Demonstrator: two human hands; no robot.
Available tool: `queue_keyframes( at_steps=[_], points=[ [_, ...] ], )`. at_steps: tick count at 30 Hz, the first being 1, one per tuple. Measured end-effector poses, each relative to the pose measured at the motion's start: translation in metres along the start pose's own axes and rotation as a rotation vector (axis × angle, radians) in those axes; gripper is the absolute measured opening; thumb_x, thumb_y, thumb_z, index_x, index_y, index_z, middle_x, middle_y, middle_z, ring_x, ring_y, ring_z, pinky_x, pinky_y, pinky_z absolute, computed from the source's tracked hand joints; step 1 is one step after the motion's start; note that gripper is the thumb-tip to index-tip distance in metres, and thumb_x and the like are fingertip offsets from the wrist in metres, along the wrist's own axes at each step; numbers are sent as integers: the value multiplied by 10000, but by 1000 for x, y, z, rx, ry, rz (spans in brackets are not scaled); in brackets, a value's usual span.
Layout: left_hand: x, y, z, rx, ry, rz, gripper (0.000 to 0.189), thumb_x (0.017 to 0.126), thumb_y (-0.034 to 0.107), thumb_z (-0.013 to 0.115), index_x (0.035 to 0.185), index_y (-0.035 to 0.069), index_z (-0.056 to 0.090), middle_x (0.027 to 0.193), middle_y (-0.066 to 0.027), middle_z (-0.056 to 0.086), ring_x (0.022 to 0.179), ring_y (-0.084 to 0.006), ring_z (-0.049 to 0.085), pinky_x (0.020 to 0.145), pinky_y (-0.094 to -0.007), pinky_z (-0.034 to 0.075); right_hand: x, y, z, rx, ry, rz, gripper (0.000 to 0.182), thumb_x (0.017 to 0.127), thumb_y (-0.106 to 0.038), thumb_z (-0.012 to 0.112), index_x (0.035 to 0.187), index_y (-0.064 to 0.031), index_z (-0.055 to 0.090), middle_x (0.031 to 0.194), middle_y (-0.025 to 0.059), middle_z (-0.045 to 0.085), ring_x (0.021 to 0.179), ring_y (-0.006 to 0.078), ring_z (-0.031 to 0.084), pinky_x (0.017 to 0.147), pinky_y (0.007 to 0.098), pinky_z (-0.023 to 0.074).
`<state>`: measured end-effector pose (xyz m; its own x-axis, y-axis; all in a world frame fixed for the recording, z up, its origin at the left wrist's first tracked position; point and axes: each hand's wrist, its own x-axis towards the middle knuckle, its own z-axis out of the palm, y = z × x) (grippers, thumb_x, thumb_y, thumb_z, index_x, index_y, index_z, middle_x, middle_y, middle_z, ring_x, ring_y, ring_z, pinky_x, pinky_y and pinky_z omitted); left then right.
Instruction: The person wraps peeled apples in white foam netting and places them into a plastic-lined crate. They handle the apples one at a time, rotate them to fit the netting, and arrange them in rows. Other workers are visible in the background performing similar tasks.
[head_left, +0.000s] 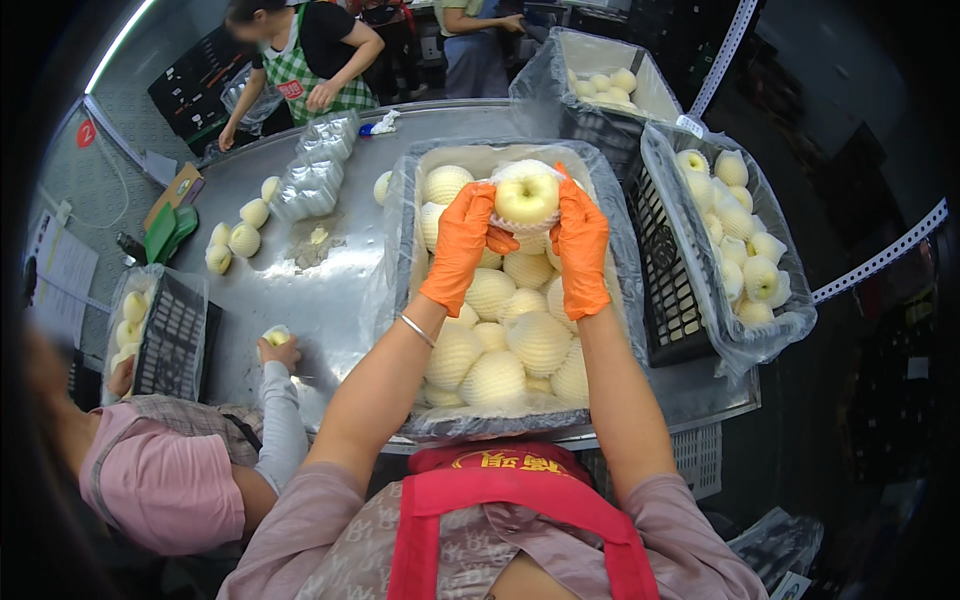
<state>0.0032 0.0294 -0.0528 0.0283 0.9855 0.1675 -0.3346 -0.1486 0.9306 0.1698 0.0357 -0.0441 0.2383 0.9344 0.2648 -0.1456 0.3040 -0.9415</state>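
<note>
Between my hands, above a lined crate (517, 424), is a pale yellow apple (527, 193) partly sleeved in a white foam net (517, 169). My left hand (469, 232), in an orange glove, grips its left side. On the right side, my right hand (581, 240), gloved the same way, holds the foam and fruit. The apple's dimpled end faces up, bare of net. Beneath my hands, the crate is filled with several foam-netted fruits (491, 375). A clear plastic liner covers the crate's rim.
To the right stands a black crate (667, 285) of netted fruit (735, 217); another crate (600, 49) is behind. Clear plastic clamshells (311, 180) and loose netted fruits (245, 238) lie on the metal table (322, 292). At left, a co-worker's hand (283, 352) holds a fruit; another person (315, 67) stands opposite.
</note>
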Motion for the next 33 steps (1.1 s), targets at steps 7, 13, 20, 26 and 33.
queue_keyframes(
  at_steps=[7, 13, 20, 26, 33],
  points=[
    [-4, 17, 2, 86, 83, 13, 279, 1091, 316, 583, 1131, 61, 689, 844, -10, 684, 584, -77, 615, 504, -222, 471, -7, -15, 2, 188, -82, 110, 371, 1091, -327, 609, 1327, -68, 730, 813, -110, 581, 597, -9, 365, 492, 197, 264],
    [0, 9, 5, 190, 187, 161, 347, 1080, 413, 593, 1205, 104, 687, 928, 18, 676, 755, -61, 609, 568, -237, 478, -11, -22, 7, 240, -60, 204, 370, 1087, -326, 617, 1325, -66, 728, 746, -125, 509, 557, -10, 328, 482, 196, 232],
    [2, -2, 8, -287, -95, -92, 646, 1042, 570, 588, 1526, 159, 467, 1378, -40, 582, 1237, -133, 577, 953, -356, 550, -10, -6, 10, 58, -61, -20, 357, 1073, -276, 638, 1349, -63, 713, 858, -36, 689, 609, 38, 496, 533, 244, 406],
    [-1, 3, 11, 80, -29, 75, 667, 1053, 485, 614, 1587, 148, 400, 1487, -67, 514, 1332, -184, 539, 1007, -390, 569, -17, -5, 15, -370, 40, -252, 328, 1053, -187, 652, 1343, -43, 706, 949, 41, 768, 775, 87, 627, 688, 308, 533],
    [2, 15, 1, -303, -152, -173, 684, 1057, 594, 515, 1552, 129, 432, 1512, -117, 516, 1345, -275, 568, 1055, -471, 557, -3, -15, 3, 201, -183, -158, 684, 967, -109, 740, 1587, -112, 451, 1232, 94, 677, 1024, 137, 644, 872, 280, 532]
  ],
)
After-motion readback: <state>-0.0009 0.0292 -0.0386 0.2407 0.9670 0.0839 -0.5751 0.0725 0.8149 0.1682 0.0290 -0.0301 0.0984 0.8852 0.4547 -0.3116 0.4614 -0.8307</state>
